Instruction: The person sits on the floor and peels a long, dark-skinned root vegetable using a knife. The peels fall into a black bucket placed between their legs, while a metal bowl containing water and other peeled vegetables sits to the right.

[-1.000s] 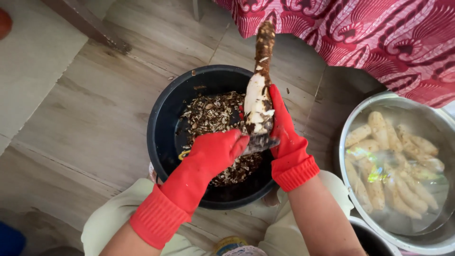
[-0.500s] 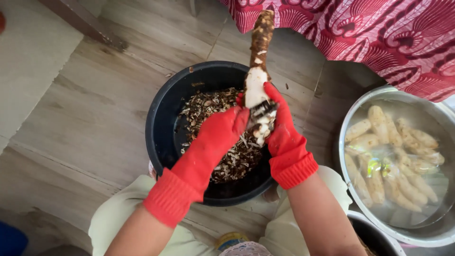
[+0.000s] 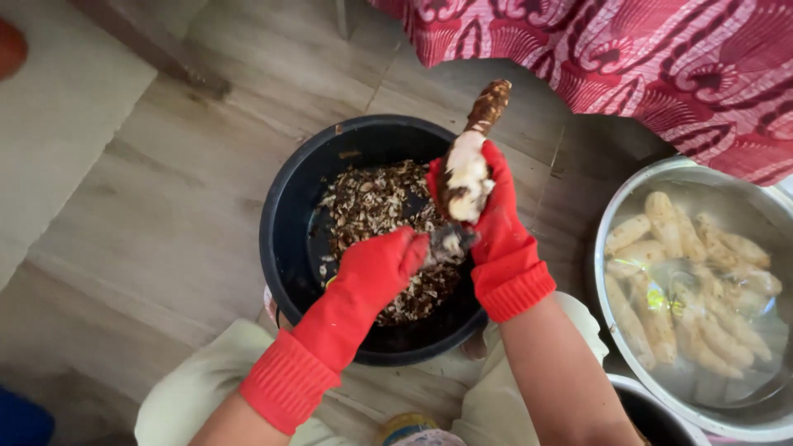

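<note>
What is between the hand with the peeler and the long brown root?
Nothing visible. The left hand in a red rubber glove holds a small dark peeling tool right against the long brown, half-peeled root, which the right hand grips above the black round tub.

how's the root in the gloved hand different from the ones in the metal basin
The held root is only part peeled: brown skin at its far end, white flesh near the right hand. The roots in the metal basin look fully peeled, pale all over. The held root is out of water over the black tub; the basin roots lie in water. All are long and tapered.
</note>
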